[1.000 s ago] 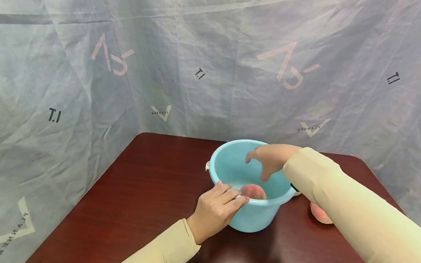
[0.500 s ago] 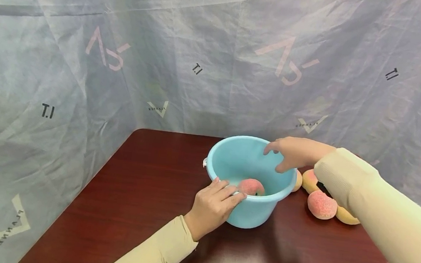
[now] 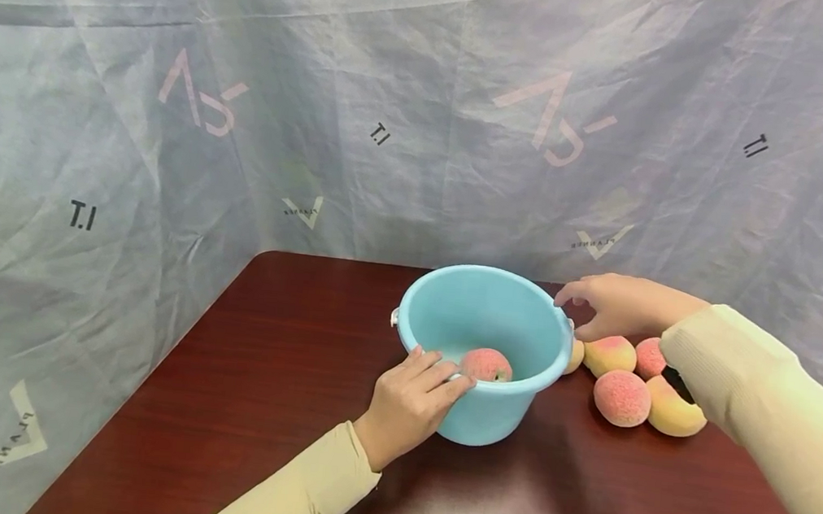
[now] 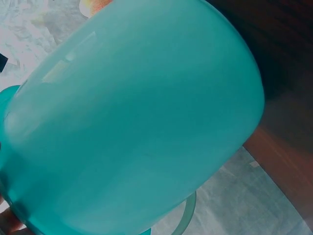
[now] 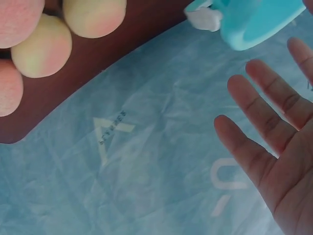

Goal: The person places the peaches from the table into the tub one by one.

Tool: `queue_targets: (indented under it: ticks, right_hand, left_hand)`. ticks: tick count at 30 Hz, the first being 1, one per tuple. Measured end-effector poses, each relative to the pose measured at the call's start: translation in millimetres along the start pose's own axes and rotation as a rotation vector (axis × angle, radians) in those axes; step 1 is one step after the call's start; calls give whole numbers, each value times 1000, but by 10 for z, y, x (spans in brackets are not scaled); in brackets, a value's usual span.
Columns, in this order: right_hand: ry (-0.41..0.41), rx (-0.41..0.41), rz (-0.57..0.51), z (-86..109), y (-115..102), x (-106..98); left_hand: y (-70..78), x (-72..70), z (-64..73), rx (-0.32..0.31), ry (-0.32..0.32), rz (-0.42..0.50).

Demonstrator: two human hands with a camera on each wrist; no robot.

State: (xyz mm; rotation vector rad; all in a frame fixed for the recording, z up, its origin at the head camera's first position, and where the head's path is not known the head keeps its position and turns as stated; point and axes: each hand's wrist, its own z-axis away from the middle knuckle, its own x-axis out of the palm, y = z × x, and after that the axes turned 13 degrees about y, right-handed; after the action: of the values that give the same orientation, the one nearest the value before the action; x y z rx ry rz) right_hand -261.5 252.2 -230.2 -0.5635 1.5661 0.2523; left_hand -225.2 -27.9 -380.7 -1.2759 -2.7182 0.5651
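Note:
A light blue bucket (image 3: 484, 417) stands upright on the table, one pink peach (image 3: 486, 365) lying at its bottom. My left hand (image 3: 408, 404) grips the near left rim, its fingers hooked over the edge. The left wrist view is mostly filled by the bucket's wall (image 4: 142, 112). My right hand (image 3: 624, 304) hovers beside the bucket's right rim, above the fruit, and holds nothing. Its fingers (image 5: 266, 122) are spread and loosely bent in the right wrist view. Below it lie a pink peach (image 3: 622, 398), a yellow fruit with a pink blush (image 3: 610, 356) and several more.
The dark red wooden table (image 3: 283, 376) extends left and in front of the bucket. A grey printed cloth (image 3: 362, 155) hangs behind and along the sides. White handle mounts (image 5: 204, 18) stick out at the bucket's rim. More peaches (image 5: 41, 46) show near the table edge.
My right hand, empty throughout, has moved right, out from over the bucket to above the fruit, uncovering more of them. My left hand keeps its grip on the rim.

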Motion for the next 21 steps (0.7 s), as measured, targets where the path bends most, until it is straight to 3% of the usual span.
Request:
queue_targets:
  ticks: [5, 11, 21]
  right_hand:
    - [-15, 44, 22, 70, 82, 5]
    - [-40, -4, 13, 107, 238, 56]
    - [-125, 12, -15, 182, 432, 292]
  left_hand:
    - [-1, -1, -17, 7, 12, -5]
    - [3, 2, -17, -8, 18, -4]
    - [16, 42, -4, -5, 15, -4]
